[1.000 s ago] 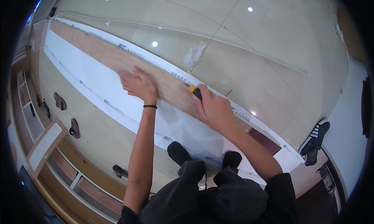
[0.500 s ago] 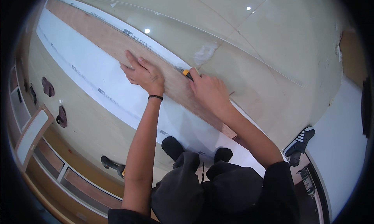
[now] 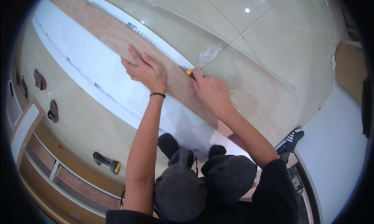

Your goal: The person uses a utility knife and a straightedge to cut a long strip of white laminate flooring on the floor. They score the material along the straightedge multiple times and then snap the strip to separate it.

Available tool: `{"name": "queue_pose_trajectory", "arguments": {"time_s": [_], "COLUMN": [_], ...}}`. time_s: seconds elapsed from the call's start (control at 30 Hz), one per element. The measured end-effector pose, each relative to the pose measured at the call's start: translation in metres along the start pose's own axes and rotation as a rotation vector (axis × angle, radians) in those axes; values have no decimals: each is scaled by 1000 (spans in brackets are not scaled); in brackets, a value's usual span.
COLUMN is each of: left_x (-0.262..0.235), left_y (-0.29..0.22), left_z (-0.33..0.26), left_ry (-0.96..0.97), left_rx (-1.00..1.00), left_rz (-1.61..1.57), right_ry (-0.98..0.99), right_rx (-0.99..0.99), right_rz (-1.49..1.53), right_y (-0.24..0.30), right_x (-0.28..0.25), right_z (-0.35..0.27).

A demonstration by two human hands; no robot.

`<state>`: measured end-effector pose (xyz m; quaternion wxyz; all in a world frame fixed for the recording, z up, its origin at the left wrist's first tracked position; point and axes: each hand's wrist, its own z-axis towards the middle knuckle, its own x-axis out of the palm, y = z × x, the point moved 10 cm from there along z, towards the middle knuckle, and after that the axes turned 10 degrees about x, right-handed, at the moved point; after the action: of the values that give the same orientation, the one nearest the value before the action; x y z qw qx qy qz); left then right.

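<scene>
Glossy tiled floor [image 3: 269, 33] is bearing a smooth white sheet [image 3: 82, 54]; a long, flat, wood-grained board [image 3: 179, 84] is lying on it. Left hand [image 3: 148, 73] is spreading its fingers over the board; right hand [image 3: 212, 92] is gripping a slim yellow-and-black knife [image 3: 190, 73] at its far edge.

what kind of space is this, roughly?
Probably a room being fitted out or renovated: a long white sheet on a tiled floor, what looks like a cordless power tool lying nearby, and open-fronted cabinetry at lower left.
</scene>
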<state>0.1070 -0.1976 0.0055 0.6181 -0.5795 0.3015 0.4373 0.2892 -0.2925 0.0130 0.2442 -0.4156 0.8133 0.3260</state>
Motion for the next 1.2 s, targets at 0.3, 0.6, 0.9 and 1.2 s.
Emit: {"name": "queue_pose_trajectory", "arguments": {"time_s": [0.3, 0.6, 0.9, 1.2], "left_x": [0, 0, -1, 1], "left_y": [-1, 2, 0, 4], "left_z": [1, 1, 0, 0], "left_ry": [-7, -9, -11, -12], "left_rx": [3, 7, 19, 4], "left_rz": [10, 19, 12, 23], "right_ry": [22, 8, 18, 43], "right_rx": [8, 33, 39, 63], "right_rz": [-59, -114, -119, -101], "right_y": [0, -25, -47, -63], "right_x": [-2, 10, 17, 24], "right_z": [-16, -36, -52, -59]}}
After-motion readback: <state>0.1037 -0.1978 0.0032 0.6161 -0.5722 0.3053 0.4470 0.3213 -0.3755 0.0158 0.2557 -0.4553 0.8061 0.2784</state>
